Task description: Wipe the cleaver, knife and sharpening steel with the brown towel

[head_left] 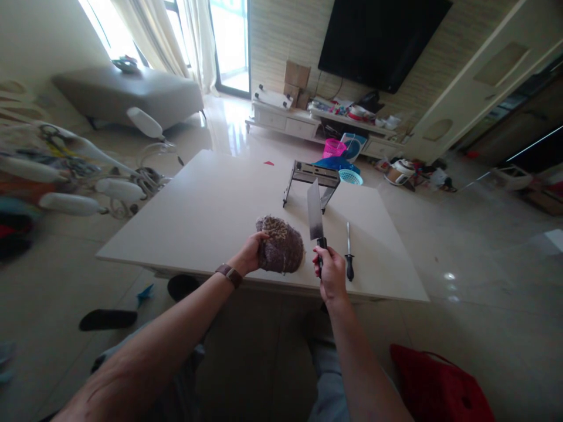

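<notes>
My left hand [251, 253] grips a crumpled brown speckled cloth [281, 245] that rests on the pale table [211, 211] near its front edge. My right hand [331, 274] is closed round the black handle of a cleaver [315, 215], whose broad blade points away from me, just right of the cloth. A sharpening steel [349, 251] with a black handle lies on the table right of the cleaver. Behind the blade stands a metal rack [311, 177].
A red bag [440, 387] lies on the floor at lower right. Black slippers [108, 319] sit under the table's left front. A drying rack with white arms [79, 176] stands left. Baskets [343, 158], a TV cabinet [308, 120] and a grey sofa [132, 94] lie beyond.
</notes>
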The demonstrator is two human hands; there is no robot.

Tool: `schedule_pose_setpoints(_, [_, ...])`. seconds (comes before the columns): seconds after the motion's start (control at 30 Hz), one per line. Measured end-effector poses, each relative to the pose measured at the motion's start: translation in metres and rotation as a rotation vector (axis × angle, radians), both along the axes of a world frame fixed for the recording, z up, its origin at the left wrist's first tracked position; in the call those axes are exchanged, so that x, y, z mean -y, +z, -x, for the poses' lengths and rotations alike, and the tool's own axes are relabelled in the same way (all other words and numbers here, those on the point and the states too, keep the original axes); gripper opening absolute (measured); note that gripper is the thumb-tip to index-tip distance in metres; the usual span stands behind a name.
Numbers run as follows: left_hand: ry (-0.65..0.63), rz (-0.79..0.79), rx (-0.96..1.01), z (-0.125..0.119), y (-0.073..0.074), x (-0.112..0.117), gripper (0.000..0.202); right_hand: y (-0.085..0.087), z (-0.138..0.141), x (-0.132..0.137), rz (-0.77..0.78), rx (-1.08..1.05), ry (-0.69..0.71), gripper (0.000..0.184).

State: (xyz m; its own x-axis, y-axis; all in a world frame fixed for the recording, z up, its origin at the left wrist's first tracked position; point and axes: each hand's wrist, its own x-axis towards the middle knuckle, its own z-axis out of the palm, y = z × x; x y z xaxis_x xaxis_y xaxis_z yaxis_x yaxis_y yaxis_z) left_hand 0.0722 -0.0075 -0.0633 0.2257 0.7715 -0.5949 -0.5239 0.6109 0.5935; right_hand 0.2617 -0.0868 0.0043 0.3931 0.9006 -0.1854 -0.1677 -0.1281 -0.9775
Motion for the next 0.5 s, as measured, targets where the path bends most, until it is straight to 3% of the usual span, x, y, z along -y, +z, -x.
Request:
schedule_pose_setpoints(0.17, [0.228,-0.039,-0.558,0.019,-0.008,-0.016,0.04,0.002,-0.004,0.002,-0.003,-0.007,0.005,0.027])
schedule_pose_setpoints(0.27, [0.299,-0.131,-0.692,0.023,-0.009,-0.016,0.042,0.003,-0.006,0.002,0.004,-0.009,0.014,0.028])
schedule_pose_setpoints(0.37, [0.229,-0.277,-0.715,0.009,-0.005,-0.009,0.036,0.004,-0.007,0.002,0.005,-0.009,0.025,0.028])
schedule_pose_setpoints(0.5, [-0.008,-0.398,-0.632,-0.021,0.003,0.009,0.017,0.003,-0.004,0.001,-0.009,-0.007,-0.02,0.028])
